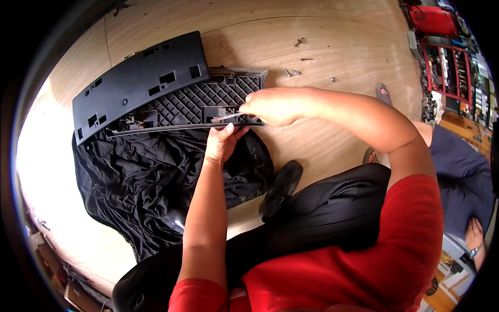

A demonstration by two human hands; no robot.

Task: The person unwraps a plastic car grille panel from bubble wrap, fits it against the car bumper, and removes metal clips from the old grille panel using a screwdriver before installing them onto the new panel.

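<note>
A black plastic ribbed panel [182, 106] lies with its grid side up on the floor and partly on black cloth. My left hand [222, 140] grips its near edge, with the thumb on top and fingers beneath. Closed in a fist, my right hand [273, 105] is at the panel's right end. From it a thin metal shaft, like a screwdriver's [227, 117], points left into a recess with a light metal fitting. The fist hides the handle. A second metal fitting [136, 121] sits in the left recess. Across the panel's far left part rests a smooth dark cover [140, 78] with rectangular holes.
Crumpled black cloth [161, 177] spreads under the near side. Loose screws [291, 73] and small metal bits [299, 41] lie on the wood-look floor beyond. At right sits another person [462, 171] in dark clothes, near a red rack [449, 70] of tools.
</note>
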